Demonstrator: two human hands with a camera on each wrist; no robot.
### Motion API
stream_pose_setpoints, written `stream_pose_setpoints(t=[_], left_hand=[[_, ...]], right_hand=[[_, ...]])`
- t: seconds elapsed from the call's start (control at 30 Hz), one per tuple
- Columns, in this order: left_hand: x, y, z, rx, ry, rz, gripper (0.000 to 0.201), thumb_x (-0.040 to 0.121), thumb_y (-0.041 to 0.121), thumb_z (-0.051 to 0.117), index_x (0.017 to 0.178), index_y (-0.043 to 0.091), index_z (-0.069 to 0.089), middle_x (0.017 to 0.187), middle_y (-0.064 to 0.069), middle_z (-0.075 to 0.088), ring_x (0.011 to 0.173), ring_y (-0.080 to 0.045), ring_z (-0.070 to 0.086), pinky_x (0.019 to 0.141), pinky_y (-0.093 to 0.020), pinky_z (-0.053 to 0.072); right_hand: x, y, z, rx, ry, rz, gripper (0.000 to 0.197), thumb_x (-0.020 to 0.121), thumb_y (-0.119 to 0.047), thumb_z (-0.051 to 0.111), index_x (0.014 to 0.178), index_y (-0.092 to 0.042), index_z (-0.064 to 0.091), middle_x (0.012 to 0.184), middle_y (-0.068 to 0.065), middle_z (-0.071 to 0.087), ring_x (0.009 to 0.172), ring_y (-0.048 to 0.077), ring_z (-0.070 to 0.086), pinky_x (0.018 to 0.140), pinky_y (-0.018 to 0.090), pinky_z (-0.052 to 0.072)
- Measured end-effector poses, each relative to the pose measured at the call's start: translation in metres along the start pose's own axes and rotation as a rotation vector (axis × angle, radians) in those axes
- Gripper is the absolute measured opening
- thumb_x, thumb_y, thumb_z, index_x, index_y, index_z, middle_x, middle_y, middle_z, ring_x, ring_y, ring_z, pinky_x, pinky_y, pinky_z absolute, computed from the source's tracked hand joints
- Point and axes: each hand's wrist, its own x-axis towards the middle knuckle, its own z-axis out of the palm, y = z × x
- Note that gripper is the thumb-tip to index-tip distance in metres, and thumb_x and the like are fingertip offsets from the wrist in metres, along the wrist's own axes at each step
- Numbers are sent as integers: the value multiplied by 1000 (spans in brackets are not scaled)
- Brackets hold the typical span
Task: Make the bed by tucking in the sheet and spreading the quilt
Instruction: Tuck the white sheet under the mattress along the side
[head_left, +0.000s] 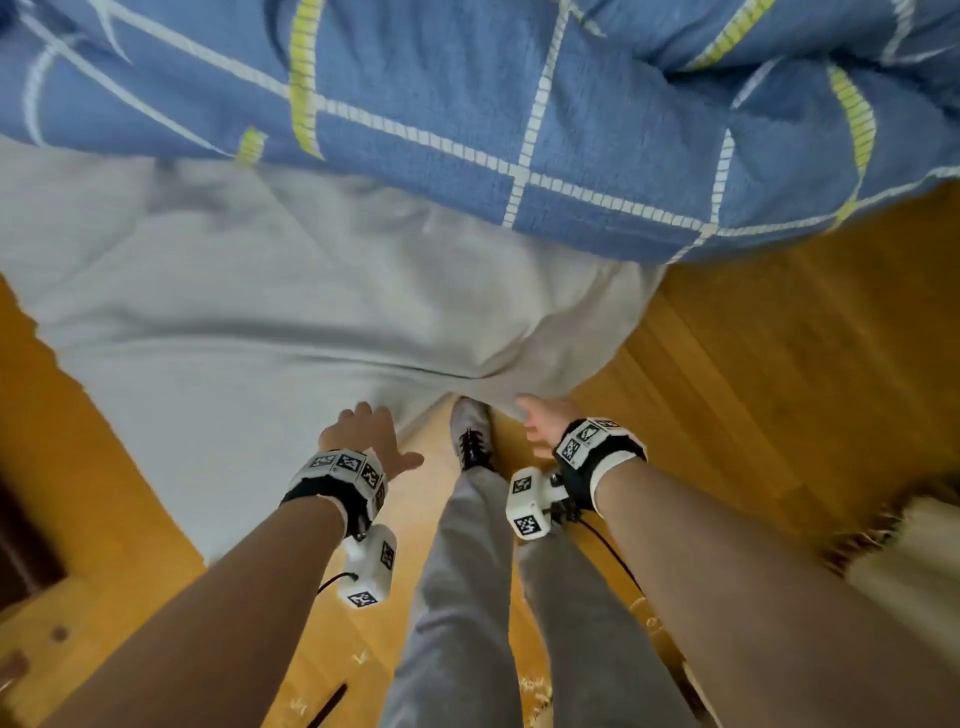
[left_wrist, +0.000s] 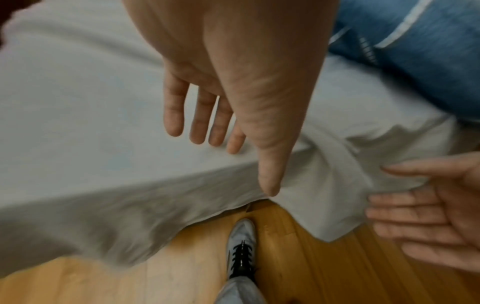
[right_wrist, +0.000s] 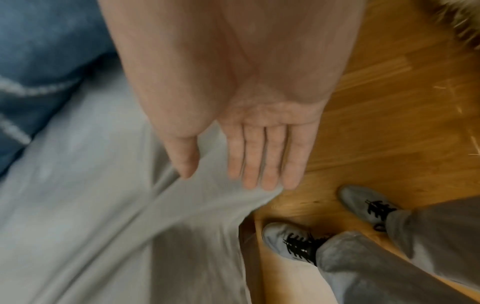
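Note:
A pale grey sheet (head_left: 249, 312) covers the mattress and hangs loose over its near corner (left_wrist: 319, 209). A blue quilt (head_left: 467, 93) with white and yellow lines lies bunched at the far side of the bed. My left hand (head_left: 363, 431) hovers open, fingers straight (left_wrist: 200, 119), over the sheet's near edge. My right hand (head_left: 540, 421) is open too, its straight fingers (right_wrist: 262, 156) against the hanging corner of the sheet (right_wrist: 182, 205). Neither hand holds anything.
A wooden floor (head_left: 779, 364) surrounds the bed corner. My grey shoes (right_wrist: 288, 240) and trouser legs (head_left: 467, 597) stand right at the corner. A fringed rug (head_left: 909, 545) lies to the right, dark furniture (head_left: 21, 545) at the left edge.

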Motion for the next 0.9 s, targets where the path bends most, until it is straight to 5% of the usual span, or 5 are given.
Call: stream_pose_setpoints(t=[0.3, 0.53, 0.7, 0.8, 0.9], left_hand=[[2, -81, 84, -145, 102, -234, 72, 79, 64, 60, 128, 14, 44, 121, -10, 51, 110, -33, 57, 81, -41, 49], [7, -117, 98, 59, 189, 180, 25, 96, 37, 40, 96, 27, 63, 91, 0, 64, 88, -27, 64, 68, -31, 47], [-24, -142, 137, 131, -30, 348, 31, 97, 38, 40, 96, 22, 65, 79, 4, 61, 75, -23, 59, 67, -30, 50], [-44, -162, 154, 68, -30, 344, 34, 98, 41, 35, 91, 21, 62, 87, 2, 65, 76, -23, 58, 72, -31, 51], [-63, -190, 157, -47, -49, 325, 41, 93, 54, 40, 119, 24, 52, 115, 2, 62, 103, -25, 61, 83, -33, 46]], right_hand=[[-25, -4, 119, -156, -215, -167, 70, 71, -77, 58, 113, -22, 60, 109, 1, 67, 99, 21, 64, 89, 43, 55], [-25, -11, 176, -266, 27, -315, 31, 95, -31, 56, 86, -4, 67, 70, 3, 69, 54, 17, 60, 57, 32, 53], [-40, 50, 205, -451, 84, -195, 28, 89, -29, 57, 78, -7, 69, 81, 12, 73, 70, 26, 68, 73, 34, 55], [-49, 99, 222, -439, 138, -55, 29, 93, -31, 55, 96, -6, 69, 87, 13, 73, 72, 26, 68, 72, 37, 59], [-85, 105, 237, -248, 154, 1, 19, 98, -19, 55, 91, -4, 62, 72, 10, 64, 51, 21, 55, 43, 23, 48]])
